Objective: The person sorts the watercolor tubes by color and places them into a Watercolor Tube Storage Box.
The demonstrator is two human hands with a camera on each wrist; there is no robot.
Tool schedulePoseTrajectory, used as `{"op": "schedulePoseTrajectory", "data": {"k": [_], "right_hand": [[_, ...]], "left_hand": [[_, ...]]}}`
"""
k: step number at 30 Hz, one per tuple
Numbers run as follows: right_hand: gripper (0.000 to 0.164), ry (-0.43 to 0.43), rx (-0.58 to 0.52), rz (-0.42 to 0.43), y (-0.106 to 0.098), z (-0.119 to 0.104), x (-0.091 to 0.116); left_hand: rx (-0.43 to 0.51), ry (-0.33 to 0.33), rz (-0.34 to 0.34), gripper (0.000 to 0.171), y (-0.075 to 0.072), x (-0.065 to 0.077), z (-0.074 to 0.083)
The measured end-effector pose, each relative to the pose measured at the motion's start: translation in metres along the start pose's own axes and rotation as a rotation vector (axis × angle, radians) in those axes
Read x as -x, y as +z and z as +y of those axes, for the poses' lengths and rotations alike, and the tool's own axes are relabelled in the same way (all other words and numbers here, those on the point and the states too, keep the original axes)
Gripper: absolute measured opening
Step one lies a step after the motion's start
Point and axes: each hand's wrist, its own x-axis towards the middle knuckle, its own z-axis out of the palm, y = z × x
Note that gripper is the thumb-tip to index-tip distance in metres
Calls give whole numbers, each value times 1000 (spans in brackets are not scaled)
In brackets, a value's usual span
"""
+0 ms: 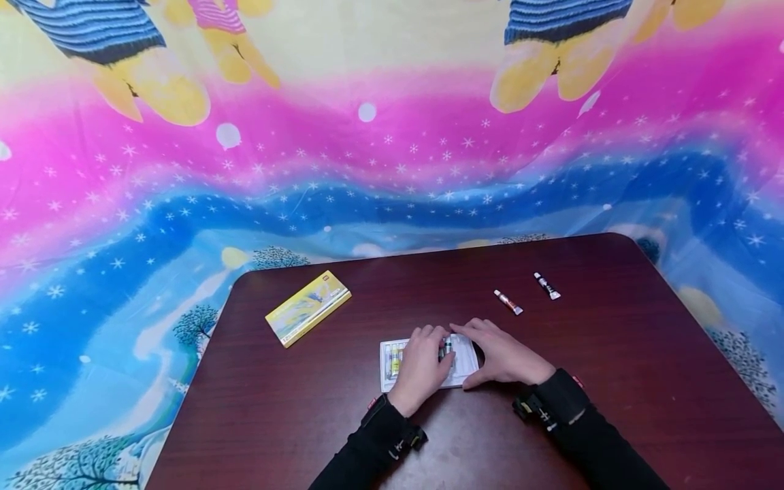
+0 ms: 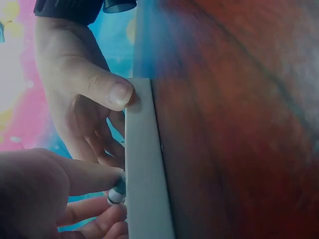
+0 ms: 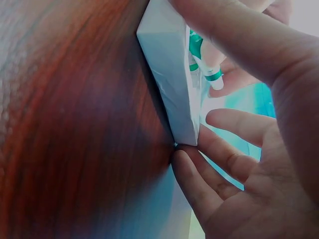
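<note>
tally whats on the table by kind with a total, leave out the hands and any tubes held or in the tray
yellow box: 1
white tray: 1
loose tubes outside the tray: 2
total: 4

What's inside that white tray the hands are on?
In the white rectangular tray, a slim yellow tube shows at the left. The left hand holds a small green-and-white tube there. Whatever lies beneath that hand is covered, so I can't tell.
</note>
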Motion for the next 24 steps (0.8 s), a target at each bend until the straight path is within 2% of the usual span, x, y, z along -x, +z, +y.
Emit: {"op": "schedulePoseTrajectory", "data": {"k": [5,12,15,19,24], "right_hand": [[103,1,-1,-1,0,0,0],[101,-2,-8,3,-2,0,1],[101,0,0,0,-2,1,1],[102,-1,4,1,-1,0,0],[103,4,3,-5,0,0,-1]], "left_hand": [[-165,46,33,29,1,0,-2],[-299,61,16,33,2,-3,0],[-387,92,10,31,1,-3,2],[-519,136,-9,40,-2,0,4],[-575,153,-3,45,-3,4,4]]}}
